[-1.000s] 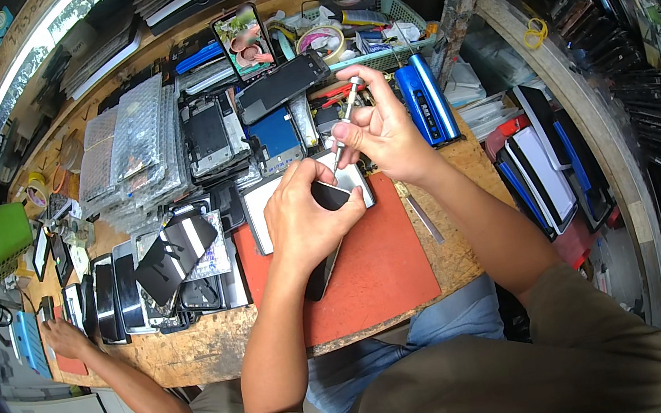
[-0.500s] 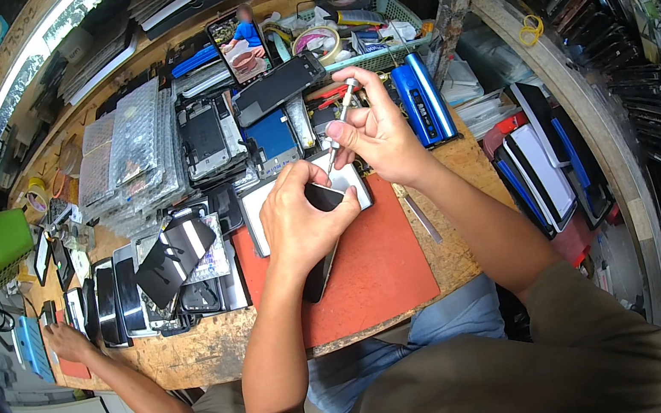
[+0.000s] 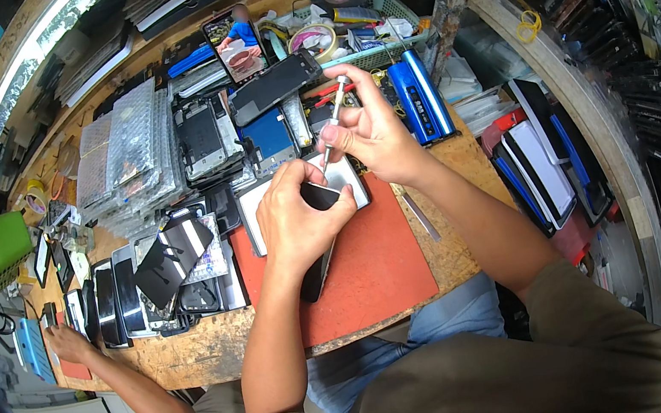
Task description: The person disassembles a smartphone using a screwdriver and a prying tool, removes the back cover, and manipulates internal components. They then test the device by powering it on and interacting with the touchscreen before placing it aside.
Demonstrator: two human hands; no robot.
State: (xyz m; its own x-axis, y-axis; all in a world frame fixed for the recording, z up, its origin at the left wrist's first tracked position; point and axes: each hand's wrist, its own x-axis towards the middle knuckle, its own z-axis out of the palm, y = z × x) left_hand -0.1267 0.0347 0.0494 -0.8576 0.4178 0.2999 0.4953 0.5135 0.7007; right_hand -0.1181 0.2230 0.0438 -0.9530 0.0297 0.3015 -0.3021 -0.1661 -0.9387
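Observation:
My left hand (image 3: 293, 217) is wrapped round a dark smartphone (image 3: 320, 276), which it holds tilted over the orange mat (image 3: 378, 285). Between the thumb and fingers of my right hand (image 3: 370, 131) is a slim silver screwdriver (image 3: 338, 103), its forefinger on the end cap. The driver's tip points down at the phone's far edge; whether it touches a screw cannot be made out. Under and behind the phone lies a white flat tray (image 3: 358, 187), partly covered by my hands.
Left of the mat lie stacked phones and a black glass panel (image 3: 175, 261). Bubble-wrap packs (image 3: 122, 144), a propped phone (image 3: 237, 44) and a green basket (image 3: 385, 3) stand farther back. Blue cylinders (image 3: 420, 97) and metal tweezers (image 3: 420, 216) are at right. A co-worker's hand (image 3: 71, 343) works far left.
Both my hands, with the phone and screwdriver, have shifted very slightly left. The grips look the same.

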